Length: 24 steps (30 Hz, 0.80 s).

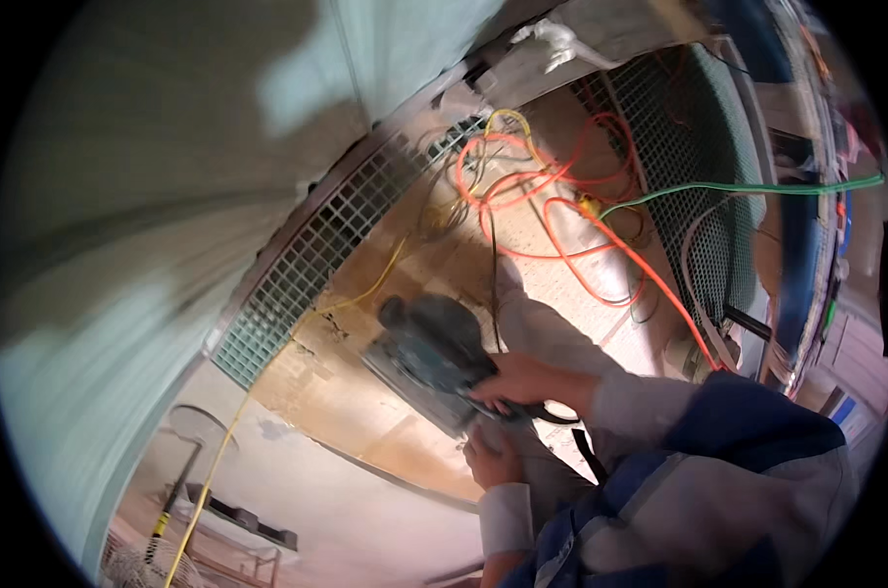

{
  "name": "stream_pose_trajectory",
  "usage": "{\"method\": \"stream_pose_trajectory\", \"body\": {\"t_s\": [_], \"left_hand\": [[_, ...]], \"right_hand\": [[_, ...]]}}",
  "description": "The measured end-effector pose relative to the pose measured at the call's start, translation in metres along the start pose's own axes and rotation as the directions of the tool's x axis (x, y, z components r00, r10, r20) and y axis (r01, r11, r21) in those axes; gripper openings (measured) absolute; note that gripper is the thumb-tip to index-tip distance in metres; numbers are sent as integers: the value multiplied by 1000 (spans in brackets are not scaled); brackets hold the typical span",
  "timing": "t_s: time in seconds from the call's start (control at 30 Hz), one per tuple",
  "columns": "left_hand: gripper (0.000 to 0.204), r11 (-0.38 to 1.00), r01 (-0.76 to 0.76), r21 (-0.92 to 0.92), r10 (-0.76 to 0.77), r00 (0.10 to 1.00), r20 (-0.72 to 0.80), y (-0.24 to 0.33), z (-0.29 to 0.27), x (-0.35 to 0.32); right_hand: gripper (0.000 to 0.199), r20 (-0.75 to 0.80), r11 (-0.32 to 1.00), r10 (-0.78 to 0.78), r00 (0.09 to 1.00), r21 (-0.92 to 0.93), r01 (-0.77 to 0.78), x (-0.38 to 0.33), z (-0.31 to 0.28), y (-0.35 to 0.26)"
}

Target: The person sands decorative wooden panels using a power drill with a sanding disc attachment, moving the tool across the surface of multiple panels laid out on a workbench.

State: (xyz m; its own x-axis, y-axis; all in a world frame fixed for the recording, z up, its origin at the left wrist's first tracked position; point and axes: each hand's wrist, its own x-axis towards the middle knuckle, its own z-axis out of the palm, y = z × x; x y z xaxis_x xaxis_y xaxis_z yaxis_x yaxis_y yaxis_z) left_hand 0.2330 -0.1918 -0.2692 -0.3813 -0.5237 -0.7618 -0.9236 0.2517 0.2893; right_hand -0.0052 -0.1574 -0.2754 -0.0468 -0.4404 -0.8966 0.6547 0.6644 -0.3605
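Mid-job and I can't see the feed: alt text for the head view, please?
A person's right hand grips a dark power tool with a flat base, the left hand close beside it. Beyond, a tangle of orange cord lies on a brown surface, with grating along its edge.

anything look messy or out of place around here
Yes: the orange cord past the power tool lies in loose, overlapping loops, so it looks tangled. The board beneath also looks patchy brown and marked, though whether that is damage isn't clear.
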Motion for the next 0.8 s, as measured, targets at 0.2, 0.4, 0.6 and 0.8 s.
{"method": "stream_pose_trajectory", "body": {"t_s": [0.2,0.4,0.6,0.8], "left_hand": [[51,932,-141,-335,260,902,346,104,-96,-7],[39,626,-728,-282,765,501,404,173,-96,-83],[24,119,-915,-386,796,-145,588,262,-144,-177],[28,463,-844,271,831,519,198,175,-245,-74]], "right_hand": [[22,-212,959,-91,973,246,143,-230,2,-30],[25,-460,623,-245,854,600,502,-388,27,-49],[33,-804,339,-339,488,380,861,-518,10,-27],[18,-968,339,-247,33,-55,939,-594,-42,45]]}}
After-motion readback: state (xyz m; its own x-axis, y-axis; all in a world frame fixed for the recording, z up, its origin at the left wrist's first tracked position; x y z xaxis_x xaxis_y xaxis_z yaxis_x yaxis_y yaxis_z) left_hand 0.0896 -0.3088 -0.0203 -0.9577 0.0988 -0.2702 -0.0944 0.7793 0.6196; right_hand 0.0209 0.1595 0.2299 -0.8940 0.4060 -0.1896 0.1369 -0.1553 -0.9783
